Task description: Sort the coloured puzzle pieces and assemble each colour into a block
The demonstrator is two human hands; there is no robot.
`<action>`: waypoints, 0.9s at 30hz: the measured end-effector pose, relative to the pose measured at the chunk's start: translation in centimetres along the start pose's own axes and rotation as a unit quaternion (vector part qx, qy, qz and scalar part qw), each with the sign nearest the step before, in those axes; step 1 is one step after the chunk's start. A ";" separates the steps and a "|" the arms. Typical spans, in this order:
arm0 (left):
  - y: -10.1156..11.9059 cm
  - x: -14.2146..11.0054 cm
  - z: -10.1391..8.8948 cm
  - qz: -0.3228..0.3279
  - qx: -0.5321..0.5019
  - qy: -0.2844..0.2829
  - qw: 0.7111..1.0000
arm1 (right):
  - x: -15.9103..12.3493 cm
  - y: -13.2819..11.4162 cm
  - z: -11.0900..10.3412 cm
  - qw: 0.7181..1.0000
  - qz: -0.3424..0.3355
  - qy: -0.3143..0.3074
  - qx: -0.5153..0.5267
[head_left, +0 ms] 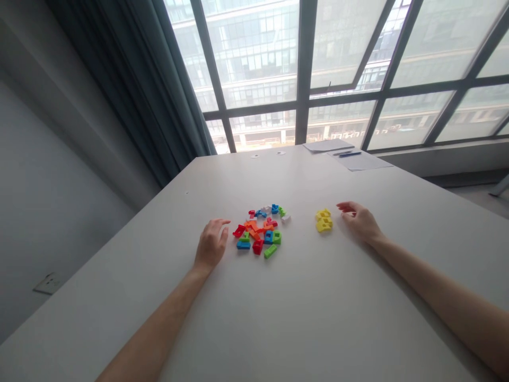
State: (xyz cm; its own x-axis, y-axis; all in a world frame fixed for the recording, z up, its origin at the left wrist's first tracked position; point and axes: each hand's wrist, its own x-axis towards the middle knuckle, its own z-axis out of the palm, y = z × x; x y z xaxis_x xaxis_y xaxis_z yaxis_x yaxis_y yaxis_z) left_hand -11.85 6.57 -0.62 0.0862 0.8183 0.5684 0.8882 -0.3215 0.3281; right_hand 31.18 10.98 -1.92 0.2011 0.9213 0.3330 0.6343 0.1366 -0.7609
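Observation:
A loose heap of small plastic blocks in red, orange, green, blue and white lies left of the middle of the table, with a red block [257, 246] and a green block [270, 251] at its near edge. Just left of this heap rests my left hand [212, 243], fingers apart and holding nothing. A separate small cluster of yellow blocks [324, 220] sits to the right. Beside the cluster, on its right and not touching it, is my right hand [360, 222], its fingers loosely extended with nothing in them.
The white table [302, 307] reaches to the windows. Sheets of paper [368, 161] and a pen [350, 154] lie at its far right. A dark curtain [159, 90] hangs at the far left, and a wall socket [48, 283] is low on the left wall.

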 end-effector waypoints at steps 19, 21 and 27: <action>0.1 -0.4 0.8 -0.023 -0.017 -0.067 0.997 | -0.2 -0.1 -1.2 0.969 -0.090 -0.231 -0.002; 0.0 -0.4 0.8 -0.024 -0.024 -0.065 0.997 | -0.2 0.1 -1.2 0.965 -0.099 -0.241 -0.027; -0.3 -0.3 0.9 -0.019 -0.033 -0.061 0.997 | -0.1 0.3 -0.7 0.958 -0.125 -0.247 -0.075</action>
State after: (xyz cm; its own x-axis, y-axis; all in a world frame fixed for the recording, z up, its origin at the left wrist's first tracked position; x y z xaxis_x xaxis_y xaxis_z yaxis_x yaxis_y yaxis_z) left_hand -11.73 6.79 -1.56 0.1097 0.8811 0.4600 0.8608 -0.3156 0.3992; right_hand 31.86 10.67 -1.81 -0.3261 0.9315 0.1614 0.7247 0.3559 -0.5901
